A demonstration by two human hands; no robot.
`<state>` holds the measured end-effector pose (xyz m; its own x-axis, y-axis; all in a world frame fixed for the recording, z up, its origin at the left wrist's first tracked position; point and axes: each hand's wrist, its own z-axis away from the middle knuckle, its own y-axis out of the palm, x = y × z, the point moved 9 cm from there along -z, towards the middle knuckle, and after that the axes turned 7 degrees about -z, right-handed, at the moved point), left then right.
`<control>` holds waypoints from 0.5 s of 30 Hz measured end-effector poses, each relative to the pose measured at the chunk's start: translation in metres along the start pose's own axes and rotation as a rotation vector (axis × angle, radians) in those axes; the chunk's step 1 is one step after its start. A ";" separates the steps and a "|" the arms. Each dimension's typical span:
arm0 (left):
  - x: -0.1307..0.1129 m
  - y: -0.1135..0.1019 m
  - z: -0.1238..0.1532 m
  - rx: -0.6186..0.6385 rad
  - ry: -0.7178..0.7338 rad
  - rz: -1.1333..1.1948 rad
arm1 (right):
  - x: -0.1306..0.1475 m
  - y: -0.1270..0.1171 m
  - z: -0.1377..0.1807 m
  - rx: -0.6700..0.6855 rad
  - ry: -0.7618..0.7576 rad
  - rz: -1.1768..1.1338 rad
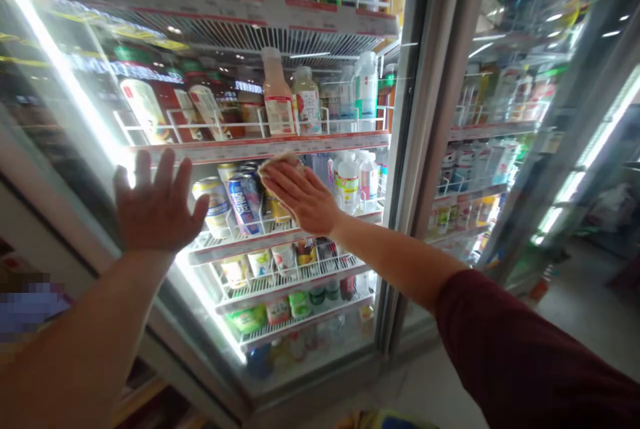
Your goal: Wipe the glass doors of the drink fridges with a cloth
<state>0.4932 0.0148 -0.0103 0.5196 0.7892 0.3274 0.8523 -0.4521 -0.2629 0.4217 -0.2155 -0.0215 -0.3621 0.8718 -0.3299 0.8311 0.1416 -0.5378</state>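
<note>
The fingers of the right hand (pixel 305 199) lie straight and side by side, flat over a pale cloth (pixel 286 157) at the middle of the glass door (pixel 320 381); they do not appear to curl round it. Only a strip of the cloth shows past the fingers, and most of it is hidden beneath the hand. The left hand (pixel 160 209) is raised at the left side of the door, its fingers spread well apart and holding nothing that shows; whether its palm touches the glass, I cannot tell.

Behind the door, a blue can (pixel 244 205) stands between the two hands as seen from here, and a pink bottle (pixel 278 102) stands on the shelf above the cloth. A bright light strip (pixel 65 49) runs down the door's left edge.

The wiping looks to be under way rather than finished, since the cloth is under the hand at the glass. How much of the door is already wiped cannot be read: reflections cover its upper part, and no clear line parts clean from unclean. The door's corners and edges, away from the cloth, may be left to do.
</note>
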 end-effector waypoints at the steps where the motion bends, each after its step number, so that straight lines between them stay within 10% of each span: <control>1: -0.002 -0.001 0.000 -0.012 0.009 -0.004 | 0.005 0.004 -0.001 0.039 -0.033 -0.002; 8: -0.004 -0.004 0.000 -0.034 0.024 -0.027 | -0.003 -0.028 -0.053 -0.098 0.167 0.042; 15: -0.003 -0.004 0.001 -0.028 0.026 -0.002 | 0.037 -0.007 -0.019 -0.110 -0.220 -0.014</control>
<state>0.4887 0.0145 -0.0109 0.5188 0.7795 0.3511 0.8546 -0.4623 -0.2365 0.4109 -0.1753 -0.0151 -0.4474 0.7480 -0.4902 0.8618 0.2141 -0.4598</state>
